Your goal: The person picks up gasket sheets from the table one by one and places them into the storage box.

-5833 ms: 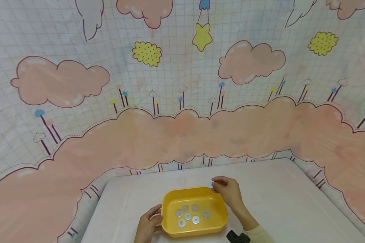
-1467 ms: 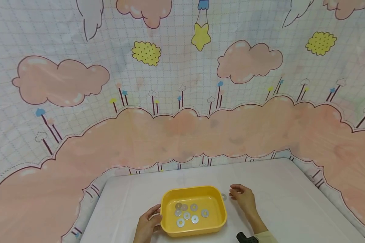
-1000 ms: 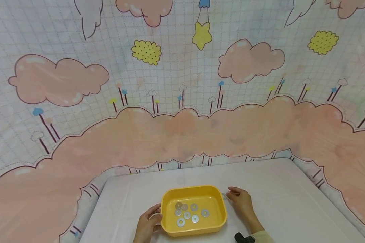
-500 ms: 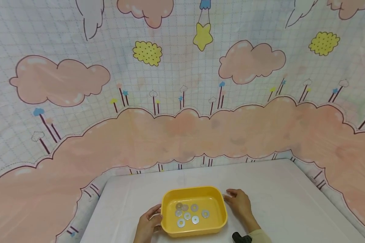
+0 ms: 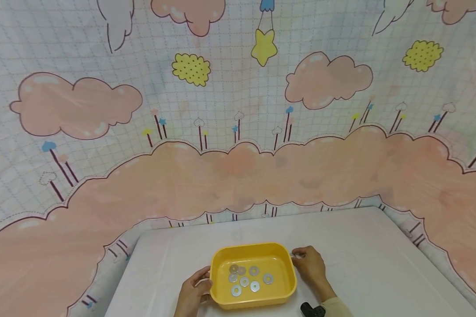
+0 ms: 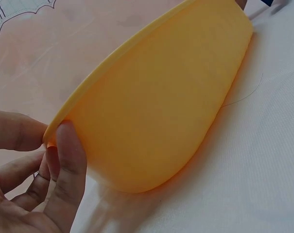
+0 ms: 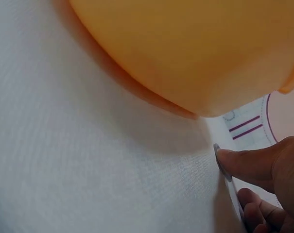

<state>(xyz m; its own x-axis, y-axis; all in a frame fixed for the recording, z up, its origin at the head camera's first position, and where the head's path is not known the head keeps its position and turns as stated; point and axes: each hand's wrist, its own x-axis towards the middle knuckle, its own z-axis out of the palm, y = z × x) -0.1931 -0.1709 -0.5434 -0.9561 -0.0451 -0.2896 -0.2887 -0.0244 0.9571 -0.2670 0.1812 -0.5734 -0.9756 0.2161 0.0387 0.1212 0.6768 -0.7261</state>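
Observation:
A yellow plastic tray (image 5: 254, 304) stands on the white table, with several flat metal washers (image 5: 243, 281) lying loose on its floor. At its left end my left hand (image 5: 191, 294) grips the rim; the left wrist view shows the thumb (image 6: 71, 160) against the outer wall and fingers at the rim. Just beyond the tray's right end, my right hand (image 5: 311, 266) is low at the table. In the right wrist view it pinches one washer (image 7: 221, 162), seen nearly edge-on, its thumb (image 7: 251, 162) on the near face. The other fingers are partly hidden.
White cloth covers the table (image 5: 365, 255), stretching out behind and to the right of the tray. A printed cloth backdrop (image 5: 238, 176) with clouds rises behind it. A black device (image 5: 312, 309) sits at the right wrist.
Earlier the right hand held a washer over the tray's back right rim; one more washer now lies inside. Lately it moved left to a washer beside the tray and pinched it. The left hand stayed.

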